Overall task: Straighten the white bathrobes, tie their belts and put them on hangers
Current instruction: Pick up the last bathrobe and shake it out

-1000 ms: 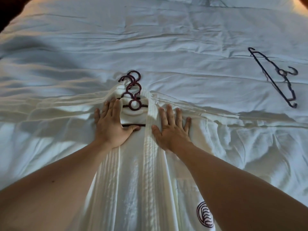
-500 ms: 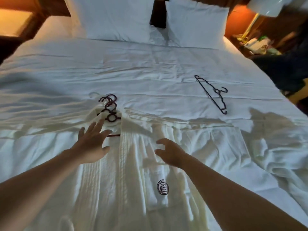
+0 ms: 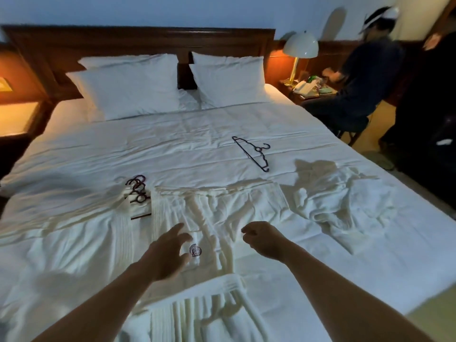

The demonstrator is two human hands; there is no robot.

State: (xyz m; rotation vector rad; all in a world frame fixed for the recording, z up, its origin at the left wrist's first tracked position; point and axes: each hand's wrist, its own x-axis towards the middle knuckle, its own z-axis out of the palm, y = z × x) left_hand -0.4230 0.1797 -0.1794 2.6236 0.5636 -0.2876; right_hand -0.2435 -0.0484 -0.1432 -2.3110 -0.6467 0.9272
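Note:
A white bathrobe lies flat on the bed with dark hangers stacked in its collar; a dark red logo marks its chest. My left hand hovers over the robe beside the logo, fingers spread and empty. My right hand hangs over the robe's right side with fingers loosely curled, holding nothing. A second white bathrobe lies crumpled at the right. One loose black hanger rests on the sheet beyond the robes.
The bed has two white pillows against a dark headboard. A lamp stands on the right nightstand, where another person sits. A lit nightstand is at the left edge.
Both hands have lifted off the robe's collar and drawn back toward its chest. My view has risen and pulled back, showing the whole bed and room.

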